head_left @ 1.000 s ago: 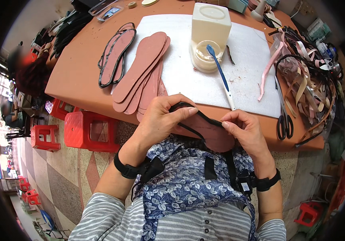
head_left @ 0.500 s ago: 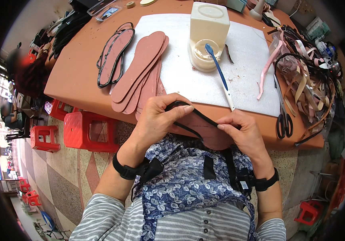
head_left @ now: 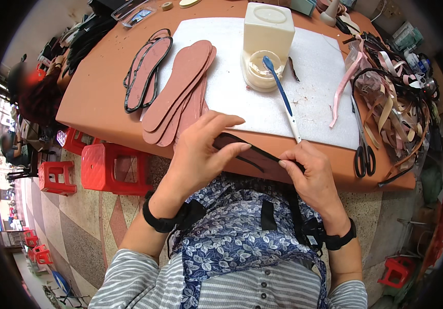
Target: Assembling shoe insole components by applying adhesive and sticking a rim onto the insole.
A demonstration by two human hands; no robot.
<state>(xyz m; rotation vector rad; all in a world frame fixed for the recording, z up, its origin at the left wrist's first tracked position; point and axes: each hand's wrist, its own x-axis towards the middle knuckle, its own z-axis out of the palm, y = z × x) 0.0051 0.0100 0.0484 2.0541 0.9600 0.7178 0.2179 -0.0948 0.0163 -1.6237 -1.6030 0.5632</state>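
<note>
A pinkish-brown insole [head_left: 262,166] with black edging is tilted between my hands, just off the table's front edge. My right hand [head_left: 309,167] pinches its edging between thumb and fingers at the right. At the insole's left end my left hand [head_left: 203,149] is open, index finger raised away from the thumb. The thumb lies over the insole, while the lower fingers are hidden. Beyond my left hand rests a fanned stack of plain pink insoles [head_left: 180,87]. Several black-edged insoles [head_left: 149,72] lie to its left.
A white board [head_left: 221,98] on the brown table [head_left: 92,98] bears a cream glue container [head_left: 268,36] with a blue-and-white brush [head_left: 281,92] in its cup. Black-handled scissors [head_left: 364,157] lie right, beside a heap of strips [head_left: 386,103]. Red stools [head_left: 108,167] stand left.
My left index finger has lifted and spread away from the thumb. The insole has tipped, so its face shows narrower. My right hand keeps its pinch.
</note>
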